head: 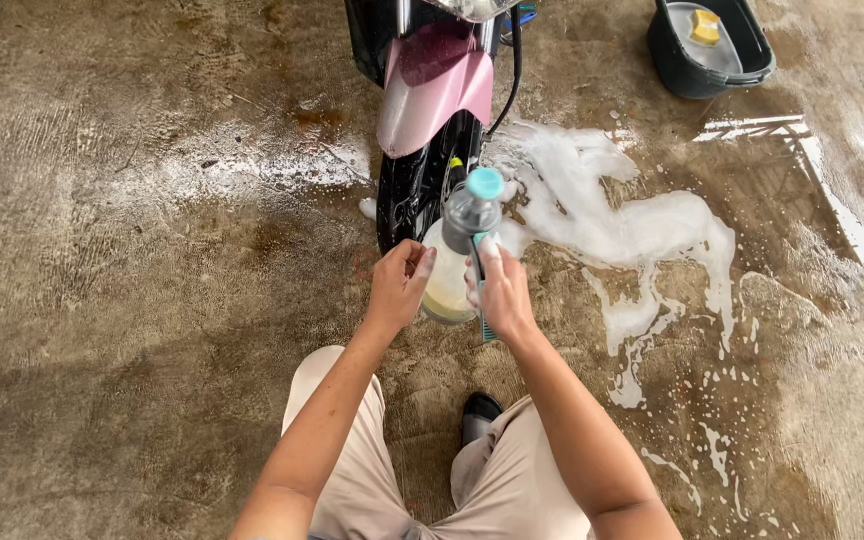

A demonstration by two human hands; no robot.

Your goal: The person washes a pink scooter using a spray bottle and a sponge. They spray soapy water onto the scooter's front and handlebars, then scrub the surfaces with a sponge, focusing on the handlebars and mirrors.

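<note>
I hold a pump sprayer bottle [457, 262] with a clear body, yellowish liquid, a grey head and a teal knob, in front of me at frame centre. My left hand [399, 285] grips the bottle's left side. My right hand [501, 290] wraps the right side and the teal handle. Just beyond the bottle stands a scooter's front wheel [412, 190] under a pink fender [432, 95].
White soap foam [612, 225] spreads over the wet concrete floor right of the wheel. A dark bucket [687, 60] holding water and a yellow sponge [705, 25] stands at the top right. My beige trousers and a black sandal [479, 410] show below.
</note>
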